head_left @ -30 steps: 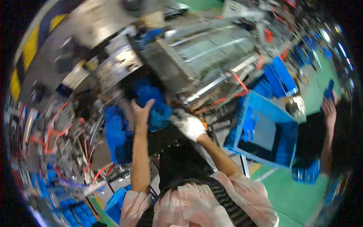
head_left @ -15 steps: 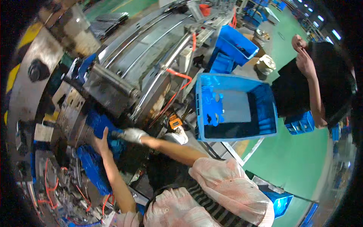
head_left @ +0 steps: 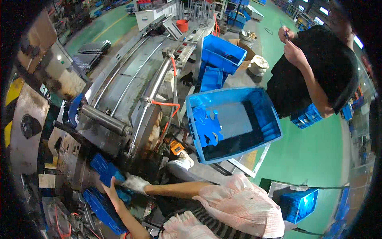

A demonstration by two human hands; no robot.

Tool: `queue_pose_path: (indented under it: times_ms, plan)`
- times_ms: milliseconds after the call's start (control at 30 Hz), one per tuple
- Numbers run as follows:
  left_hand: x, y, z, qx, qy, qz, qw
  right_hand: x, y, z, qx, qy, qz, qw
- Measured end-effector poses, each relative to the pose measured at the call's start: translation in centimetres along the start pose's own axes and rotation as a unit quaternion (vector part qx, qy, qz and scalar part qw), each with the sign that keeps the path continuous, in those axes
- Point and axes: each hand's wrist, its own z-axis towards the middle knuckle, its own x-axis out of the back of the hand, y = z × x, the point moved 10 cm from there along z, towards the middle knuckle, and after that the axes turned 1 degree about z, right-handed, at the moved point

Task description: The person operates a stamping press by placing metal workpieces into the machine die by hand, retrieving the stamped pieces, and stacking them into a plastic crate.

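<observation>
At the lower left, beside the dark metal machine, both my hands are on a blue flat piece (head_left: 106,170) with a cut-out outline. My bare left hand (head_left: 110,190) has its thumb against the near edge of it, with most fingers hidden. On my right hand (head_left: 135,185) is a white glove, dirtied at the fingertips, closed at the piece's right edge. More blue flat pieces (head_left: 102,209) lie just below my left hand, next to the machine. A blue crate (head_left: 234,157) at the centre right holds several similar blue cut shapes (head_left: 207,125).
A steel roller (head_left: 105,119) and a sloping metal chute (head_left: 123,85) stand ahead. An orange device (head_left: 176,147) sits right of the machine. Blue bins (head_left: 223,53) and a white bucket (head_left: 258,65) stand farther back. A co-worker in black (head_left: 314,67) stands at the right, hands raised.
My view has shifted, so the crate and machine sit further left and lower. The blue piece at my hands shows more fully. The co-worker's hands now hold a small thin object.
</observation>
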Motion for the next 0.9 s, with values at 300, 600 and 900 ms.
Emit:
queue_pose_path:
  times_ms: [300, 600, 900]
  plan:
    - [-2.0, 0.1, -3.2, 0.060, 0.004, -0.030, 0.998, 3.5, 1.3, -2.2, 0.207, 0.060, 0.314, 0.925]
    - [-1.9, -1.4, -4.7, 0.122, 0.008, -0.046, 0.991, 5.6, 1.9, -3.6, 0.211, 0.089, 0.262, 0.938]
    - [1.1, -5.3, -12.3, 0.004, -0.114, 0.058, 0.992, 12.3, 4.0, -6.1, 0.200, 0.161, 0.192, 0.947]
